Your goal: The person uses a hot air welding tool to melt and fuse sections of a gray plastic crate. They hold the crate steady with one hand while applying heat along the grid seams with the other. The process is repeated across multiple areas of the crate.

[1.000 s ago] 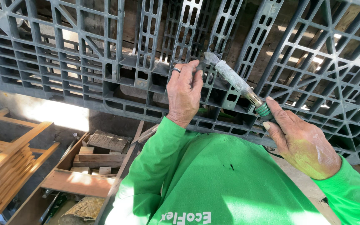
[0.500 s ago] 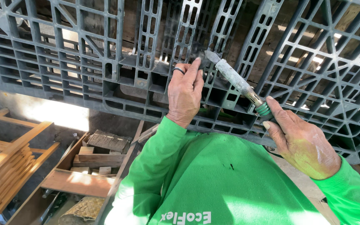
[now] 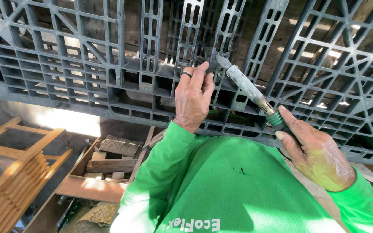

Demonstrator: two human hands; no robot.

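Two hands work close: left hand (image 3: 194,98) pinches the grey plastic pallet (image 3: 87,64); right hand (image 3: 314,153) grips a grey-shafted, green-collared tool (image 3: 249,89), whose tip could slip onto those fingers (image 3: 203,69).

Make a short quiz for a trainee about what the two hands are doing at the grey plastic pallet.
1. True or false: the right hand holds the tool by its green handle end.
2. Which does the tool's tip touch? A) the wooden frame B) the grey plastic pallet C) the green sleeve
3. What does the left hand wear on one finger?

Key: 1. true; 2. B; 3. a dark ring.
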